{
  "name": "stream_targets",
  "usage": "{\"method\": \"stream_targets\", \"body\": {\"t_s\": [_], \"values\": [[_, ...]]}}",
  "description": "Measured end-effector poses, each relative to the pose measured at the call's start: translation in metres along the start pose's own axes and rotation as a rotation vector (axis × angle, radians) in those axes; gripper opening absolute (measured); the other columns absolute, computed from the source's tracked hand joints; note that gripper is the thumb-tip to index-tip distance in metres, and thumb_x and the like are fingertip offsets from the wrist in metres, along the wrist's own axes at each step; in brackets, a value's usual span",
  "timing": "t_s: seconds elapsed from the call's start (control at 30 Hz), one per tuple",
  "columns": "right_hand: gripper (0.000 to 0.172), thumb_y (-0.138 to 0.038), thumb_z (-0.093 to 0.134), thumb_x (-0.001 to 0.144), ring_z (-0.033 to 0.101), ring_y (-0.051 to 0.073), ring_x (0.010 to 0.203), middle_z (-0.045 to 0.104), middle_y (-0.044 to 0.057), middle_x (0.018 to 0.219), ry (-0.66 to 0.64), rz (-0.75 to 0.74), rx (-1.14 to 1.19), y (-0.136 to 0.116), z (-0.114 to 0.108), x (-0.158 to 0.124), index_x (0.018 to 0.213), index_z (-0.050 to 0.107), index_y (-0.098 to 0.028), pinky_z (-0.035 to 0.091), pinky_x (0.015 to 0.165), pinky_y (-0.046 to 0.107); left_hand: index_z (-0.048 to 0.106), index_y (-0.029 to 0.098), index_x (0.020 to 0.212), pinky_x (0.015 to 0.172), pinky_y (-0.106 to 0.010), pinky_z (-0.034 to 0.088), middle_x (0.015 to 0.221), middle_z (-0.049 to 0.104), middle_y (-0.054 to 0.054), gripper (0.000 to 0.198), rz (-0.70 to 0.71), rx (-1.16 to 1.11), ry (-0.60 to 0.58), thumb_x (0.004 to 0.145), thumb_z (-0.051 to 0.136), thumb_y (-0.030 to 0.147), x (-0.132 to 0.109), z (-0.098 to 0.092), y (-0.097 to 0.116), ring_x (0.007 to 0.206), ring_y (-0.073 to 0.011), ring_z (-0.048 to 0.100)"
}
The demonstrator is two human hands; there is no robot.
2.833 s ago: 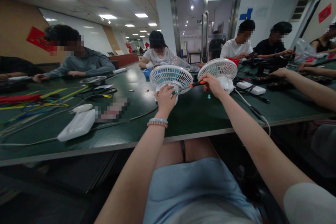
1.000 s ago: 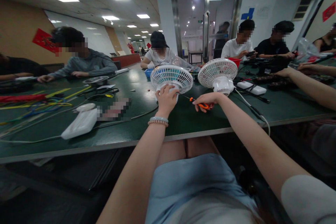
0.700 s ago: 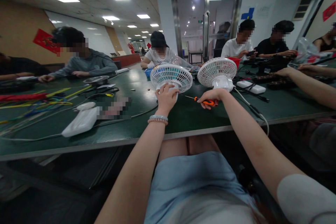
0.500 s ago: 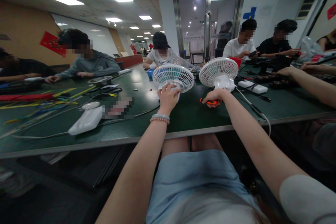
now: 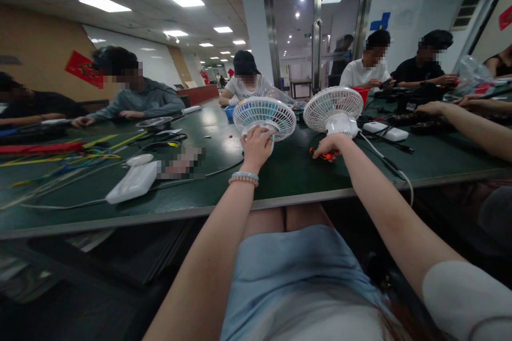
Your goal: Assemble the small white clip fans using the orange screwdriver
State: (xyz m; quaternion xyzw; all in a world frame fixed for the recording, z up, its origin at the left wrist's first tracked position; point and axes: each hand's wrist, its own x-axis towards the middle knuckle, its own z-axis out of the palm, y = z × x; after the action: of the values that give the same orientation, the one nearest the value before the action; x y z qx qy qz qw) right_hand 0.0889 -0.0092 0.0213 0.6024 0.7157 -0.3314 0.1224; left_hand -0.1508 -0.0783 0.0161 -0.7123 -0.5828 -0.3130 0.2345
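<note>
Two white fans stand side by side in front of me, cages tilted upward. Around the back of the left fan (image 5: 282, 117) my left hand (image 5: 256, 144) is closed, its fingers over the motor housing below the cage. My right hand (image 5: 328, 145) grips an orange-and-black screwdriver (image 5: 327, 156) low over the table, just in front of the right fan (image 5: 334, 106). A thin dark shaft seems to point left from it, blurred. The right fan's base is partly hidden behind my right hand, and a white cable leaves its right side.
The green table (image 5: 224, 184) ends in a pale front edge near my lap. A white power strip (image 5: 134, 181) and tangled wires (image 5: 80, 162) lie left. Another white box (image 5: 386, 131) with black cable sits right. Several people work around; another person's arm (image 5: 460, 122) reaches in from the right.
My right hand has turned slightly, and the screwdriver's tip has shifted with it. My left hand stays on the left fan. The view has moved a little.
</note>
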Motion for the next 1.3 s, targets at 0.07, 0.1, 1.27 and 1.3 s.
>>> {"method": "stream_targets", "body": {"t_s": [0.07, 0.1, 1.27, 1.3], "values": [[0.033, -0.048, 0.057, 0.076, 0.049, 0.009, 0.045, 0.051, -0.001, 0.055, -0.012, 0.017, -0.019, 0.0, 0.0, -0.001, 0.073, 0.046, -0.016, 0.035, 0.044, 0.021, 0.054, 0.032, 0.116, 0.097, -0.044, 0.024, 0.12, 0.055, -0.003, 0.036, -0.009, -0.005, -0.002, 0.082, 0.043, 0.026, 0.0, -0.001, 0.0, 0.124, -0.0242, 0.035], [0.034, -0.048, 0.056, 0.076, 0.047, 0.009, 0.044, 0.05, -0.001, 0.055, -0.023, 0.031, -0.038, -0.001, -0.001, -0.002, 0.071, 0.047, -0.016, 0.035, 0.044, 0.021, 0.052, 0.031, 0.118, 0.098, -0.044, 0.024, 0.12, 0.055, -0.003, 0.038, -0.013, -0.008, -0.004, 0.081, 0.045, 0.026, 0.001, -0.002, 0.0, 0.123, -0.024, 0.036], [0.053, -0.059, 0.036, 0.083, 0.056, 0.027, 0.095, 0.062, 0.017, 0.092, 0.917, -0.372, -0.084, -0.019, 0.003, -0.005, 0.089, 0.061, -0.013, 0.039, 0.075, 0.031, 0.007, 0.019, 0.138, 0.102, -0.048, 0.029, 0.135, 0.033, -0.02, 0.12, -0.584, -0.296, -0.061, 0.046, 0.075, 0.053, 0.002, 0.017, -0.029, 0.124, -0.0358, 0.036], [0.048, -0.056, 0.039, 0.083, 0.056, 0.026, 0.093, 0.063, 0.015, 0.09, 0.941, -0.445, -0.076, -0.024, 0.007, -0.006, 0.089, 0.061, -0.013, 0.039, 0.075, 0.03, 0.007, 0.019, 0.138, 0.101, -0.048, 0.03, 0.134, 0.035, -0.02, 0.119, -0.587, -0.291, -0.06, 0.046, 0.075, 0.053, 0.002, 0.017, -0.029, 0.123, -0.0358, 0.037]]}}
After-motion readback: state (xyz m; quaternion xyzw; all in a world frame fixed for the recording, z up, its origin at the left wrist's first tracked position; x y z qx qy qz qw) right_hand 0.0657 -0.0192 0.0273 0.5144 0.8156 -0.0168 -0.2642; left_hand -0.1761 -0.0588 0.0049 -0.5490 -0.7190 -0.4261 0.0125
